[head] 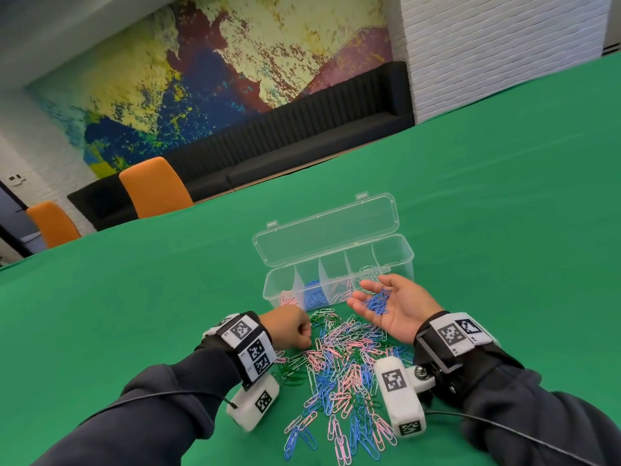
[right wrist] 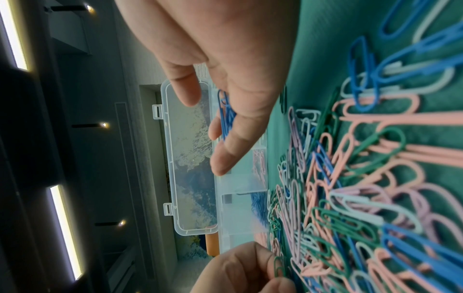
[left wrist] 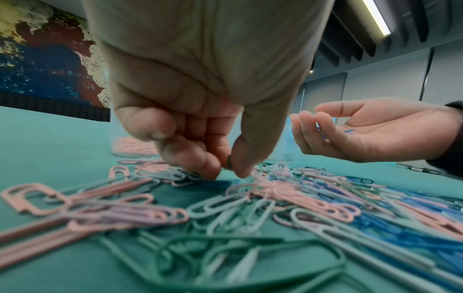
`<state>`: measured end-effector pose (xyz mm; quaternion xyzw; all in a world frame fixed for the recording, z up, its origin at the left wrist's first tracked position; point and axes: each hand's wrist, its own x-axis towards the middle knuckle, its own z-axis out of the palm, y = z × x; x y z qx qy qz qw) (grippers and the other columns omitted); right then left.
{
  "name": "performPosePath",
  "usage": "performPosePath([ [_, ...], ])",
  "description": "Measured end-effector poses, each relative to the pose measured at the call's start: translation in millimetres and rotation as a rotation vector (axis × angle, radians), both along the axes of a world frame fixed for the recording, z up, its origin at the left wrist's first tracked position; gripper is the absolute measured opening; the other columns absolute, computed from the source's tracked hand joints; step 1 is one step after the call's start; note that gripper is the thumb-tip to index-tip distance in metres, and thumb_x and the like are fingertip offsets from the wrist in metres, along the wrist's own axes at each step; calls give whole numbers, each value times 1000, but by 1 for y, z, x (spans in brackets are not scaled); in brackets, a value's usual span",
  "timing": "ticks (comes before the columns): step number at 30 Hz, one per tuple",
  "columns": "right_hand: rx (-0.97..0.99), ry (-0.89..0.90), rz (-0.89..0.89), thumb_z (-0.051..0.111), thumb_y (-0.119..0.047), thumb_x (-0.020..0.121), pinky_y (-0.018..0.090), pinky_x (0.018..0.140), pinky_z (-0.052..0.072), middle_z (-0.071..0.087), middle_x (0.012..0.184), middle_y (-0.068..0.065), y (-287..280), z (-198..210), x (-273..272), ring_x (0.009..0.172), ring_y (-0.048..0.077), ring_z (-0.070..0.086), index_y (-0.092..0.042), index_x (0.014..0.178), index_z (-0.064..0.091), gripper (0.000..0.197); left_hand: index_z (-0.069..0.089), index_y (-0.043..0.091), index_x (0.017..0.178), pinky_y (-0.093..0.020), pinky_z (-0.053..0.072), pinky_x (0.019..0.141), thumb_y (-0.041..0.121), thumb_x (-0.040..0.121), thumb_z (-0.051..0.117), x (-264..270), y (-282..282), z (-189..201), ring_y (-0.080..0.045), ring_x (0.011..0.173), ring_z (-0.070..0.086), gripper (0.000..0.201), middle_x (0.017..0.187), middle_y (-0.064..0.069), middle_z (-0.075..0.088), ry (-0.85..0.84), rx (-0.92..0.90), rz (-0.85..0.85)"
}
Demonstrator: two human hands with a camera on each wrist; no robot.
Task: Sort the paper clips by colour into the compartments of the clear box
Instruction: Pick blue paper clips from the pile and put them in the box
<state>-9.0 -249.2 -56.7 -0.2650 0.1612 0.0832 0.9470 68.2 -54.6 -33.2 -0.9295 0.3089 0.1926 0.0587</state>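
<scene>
Box (head: 339, 274) sits mid-table (head: 504, 196), lid (head: 326, 230) hinged open on its far side. Clip pile (head: 342, 371) just near of box. Left hand (head: 289, 327) at pile's left edge, right hand (head: 393, 304) above pile's right, holding clips (head: 379, 302) before the box. Chairs (head: 154, 186) far left.

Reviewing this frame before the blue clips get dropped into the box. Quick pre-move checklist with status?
1. Lid of the clear box open: ok, it stands up behind the compartments.
2. Blue paper clips secure on the right hand: ok, they lie on the upturned open palm.
3. Blue compartment identified: ok, second from the left, blue only.
4. Right hand over that compartment: not ok, it sits in front of the box's right end.
5. Left hand out of the path: ok, it is low at the loose pile.
6. Left hand's pinch: a green paper clip, only one visible; count cannot tell.
</scene>
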Motion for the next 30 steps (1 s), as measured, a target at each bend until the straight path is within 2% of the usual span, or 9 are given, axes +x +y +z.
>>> performPosePath([
  [4, -9, -1, -2, 34, -21, 100, 31, 52, 56, 55, 82, 20, 0, 2, -2, 79, 34, 59, 0, 88, 52, 31, 42, 23, 65, -10, 34, 53, 12, 90, 53, 3, 6, 5, -2, 57, 41, 29, 65, 8, 45, -48, -37, 21],
  [7, -13, 0, -1, 34, -21, 100, 31, 51, 56, 55, 82, 20, 1, 3, -4, 79, 33, 59, 1, 89, 52, 31, 45, 23, 69, -11, 36, 56, 16, 89, 58, 6, 13, 7, -8, 67, 47, 25, 69, 9, 48, -134, -85, 71],
  [9, -18, 0, -1, 33, -21, 100, 30, 51, 56, 55, 81, 20, 1, 4, -4, 78, 33, 59, 1, 88, 52, 31, 56, 18, 82, -16, 39, 64, 20, 89, 61, 7, 16, 6, -11, 77, 51, 8, 78, 7, 53, -163, -79, 104],
  [12, -26, -4, -2, 34, -21, 100, 31, 51, 56, 55, 81, 20, 1, 4, -4, 79, 33, 59, 0, 89, 52, 30, 60, 12, 101, -19, 38, 69, 20, 87, 63, 4, 15, 3, -12, 79, 49, 17, 86, 5, 52, -144, -78, 63],
  [18, -34, 2, -3, 34, -21, 100, 31, 51, 56, 55, 82, 21, 2, 2, -2, 78, 34, 59, 2, 89, 53, 31, 58, 16, 90, -23, 44, 73, 14, 90, 54, -7, -3, -2, -12, 79, 51, 4, 85, 3, 55, -111, -23, -39],
  [20, -27, 4, -6, 34, -21, 100, 31, 50, 56, 55, 82, 21, 1, 1, -1, 78, 35, 59, 2, 87, 53, 32, 53, 17, 82, -26, 46, 76, 11, 91, 49, -6, -5, -4, -14, 79, 51, 11, 82, 1, 55, -112, 5, -37],
  [24, -31, 4, -6, 34, -20, 100, 32, 50, 56, 55, 82, 21, 1, 0, -1, 78, 35, 58, 2, 89, 52, 31, 47, 19, 70, -20, 41, 68, 10, 92, 45, -5, -5, -3, -15, 76, 50, 23, 75, 2, 51, -86, 20, -35],
  [27, -48, 7, 4, 34, -20, 99, 33, 50, 56, 55, 82, 21, 1, -1, 0, 77, 34, 58, 2, 88, 53, 31, 55, 13, 84, -13, 36, 56, 12, 93, 45, -6, -12, 10, -14, 72, 49, 13, 75, 2, 53, -109, -120, -29],
  [30, -76, 41, 40, 36, -21, 99, 37, 50, 56, 54, 85, 22, 4, -3, 0, 79, 34, 56, 3, 86, 54, 32, 58, 14, 87, -8, 35, 53, 16, 94, 53, -11, -27, 24, -7, 62, 47, 8, 71, 8, 53, -84, -436, 2],
])
